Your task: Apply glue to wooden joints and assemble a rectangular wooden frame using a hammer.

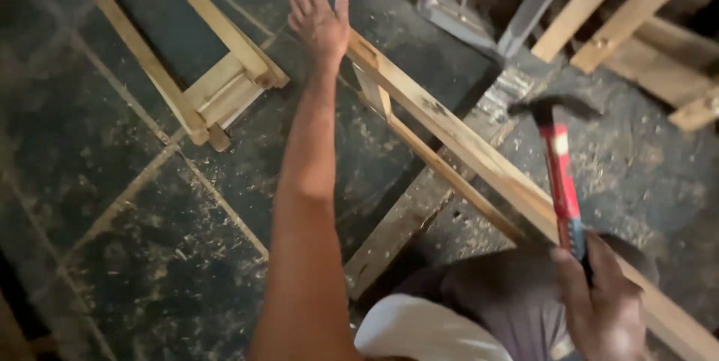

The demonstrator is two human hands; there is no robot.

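My left hand [318,20] reaches far forward, fingers apart, resting at the far end of a long wooden batten frame [449,132] that runs diagonally across the floor. My right hand [603,308] grips the red handle of a claw hammer [558,162], held upright with its dark head raised above the frame's near half. My knee in dark trousers sits under the frame at the lower right.
A second wooden frame [213,88] lies on the dark stone floor at upper left. More timber battens [636,9] are stacked at upper right beside a grey moulded frame [464,1]. Sawdust and wood chips are scattered on the floor.
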